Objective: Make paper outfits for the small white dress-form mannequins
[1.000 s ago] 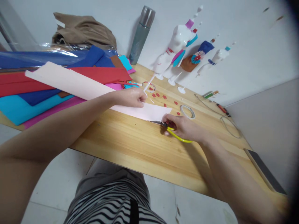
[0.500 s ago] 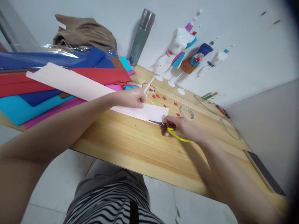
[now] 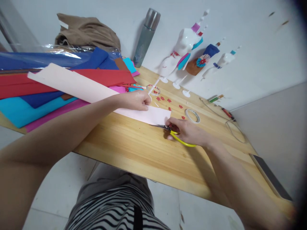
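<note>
A long strip of pale pink paper (image 3: 79,84) slants from the coloured sheets at the left to the middle of the table. My left hand (image 3: 136,100) is closed on the paper near its right end, thumb and fingers pressed together. My right hand (image 3: 188,129) grips yellow-handled scissors (image 3: 181,140), whose dark blades lie at the strip's near right corner, pointing left along its lower edge. Part of the handles is hidden by my fingers. Small red paper flowers (image 3: 169,100) and a roll of clear tape (image 3: 192,116) lie just beyond.
Coloured sheets (image 3: 45,108) pile up at the left beside a brown cloth bundle (image 3: 88,32). A flask (image 3: 145,41) and several decorated white figures (image 3: 187,41) stand at the back. A glue gun (image 3: 227,113) with its cord lies right; a dark phone-like slab (image 3: 271,175) rests near the right edge.
The scissors and my right hand have shifted slightly left along the strip's near edge. The strip's right end looks a little shorter. My left hand stays on the paper.
</note>
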Demonstrator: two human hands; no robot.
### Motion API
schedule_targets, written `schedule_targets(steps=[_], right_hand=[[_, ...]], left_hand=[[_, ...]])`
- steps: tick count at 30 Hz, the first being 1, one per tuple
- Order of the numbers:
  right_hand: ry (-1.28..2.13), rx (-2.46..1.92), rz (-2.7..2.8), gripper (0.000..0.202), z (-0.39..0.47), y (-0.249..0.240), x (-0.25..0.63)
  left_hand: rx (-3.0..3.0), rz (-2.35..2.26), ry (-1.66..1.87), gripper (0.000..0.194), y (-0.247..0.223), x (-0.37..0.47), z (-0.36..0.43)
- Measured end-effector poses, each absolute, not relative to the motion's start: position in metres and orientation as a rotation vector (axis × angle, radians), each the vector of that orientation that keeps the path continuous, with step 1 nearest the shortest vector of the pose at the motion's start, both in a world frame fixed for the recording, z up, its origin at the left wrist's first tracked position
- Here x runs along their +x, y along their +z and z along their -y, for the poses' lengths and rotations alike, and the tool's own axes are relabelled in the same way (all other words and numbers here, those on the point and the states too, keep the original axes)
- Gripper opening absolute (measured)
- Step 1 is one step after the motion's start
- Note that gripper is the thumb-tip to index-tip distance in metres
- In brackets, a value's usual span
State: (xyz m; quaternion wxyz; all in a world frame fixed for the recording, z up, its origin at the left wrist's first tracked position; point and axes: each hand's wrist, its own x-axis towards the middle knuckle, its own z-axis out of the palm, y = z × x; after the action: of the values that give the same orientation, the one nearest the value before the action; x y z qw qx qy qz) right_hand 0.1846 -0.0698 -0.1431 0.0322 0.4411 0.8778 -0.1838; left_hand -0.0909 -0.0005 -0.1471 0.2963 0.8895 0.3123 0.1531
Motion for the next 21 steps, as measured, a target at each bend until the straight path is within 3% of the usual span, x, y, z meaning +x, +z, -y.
schedule_targets(steps=[21], right_hand=[[-0.466,1.385,-2.7,0.019,0.066,-0.148,0.17]], left_hand=[[2.352,-0.895,0.377,0.005,-0.145,-0.094,0.005]])
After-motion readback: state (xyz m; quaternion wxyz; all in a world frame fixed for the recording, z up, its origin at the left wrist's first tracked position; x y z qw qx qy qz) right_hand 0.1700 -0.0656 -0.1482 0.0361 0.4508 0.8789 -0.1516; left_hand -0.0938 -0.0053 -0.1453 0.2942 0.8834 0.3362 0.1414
